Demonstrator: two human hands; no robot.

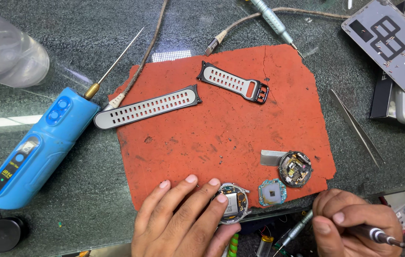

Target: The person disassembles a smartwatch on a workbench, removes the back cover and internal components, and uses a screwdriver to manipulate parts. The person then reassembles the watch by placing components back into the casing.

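Opened watch case (pixel 233 203), round and silver with a pale battery block showing inside, lies at the near edge of the torn red mat (pixel 231 138), and the left hand (pixel 183 219) rests on it, its fingers (pixel 221 197) spread and pressing on the case rim from the left. The right hand (pixel 355 223) sits off the mat's near right corner, fingers closed around a slim precision screwdriver (pixel 378 234) whose tip points right. Just beside the case lies a small round circuit board (pixel 272 192) with a teal edge, and next to that a second round module (pixel 295 168) with a grey ribbon strip attached. Two grey and black strap halves lie apart higher on the mat: the long strap (pixel 147 108) and the short buckle strap (pixel 233 82). On the dark worktop (pixel 93 223), left of the mat, lies a blue handheld tool (pixel 40 147) with a long thin needle. Tweezers (pixel 357 128) lie to the right, and another screwdriver (pixel 274 21) at the far edge.
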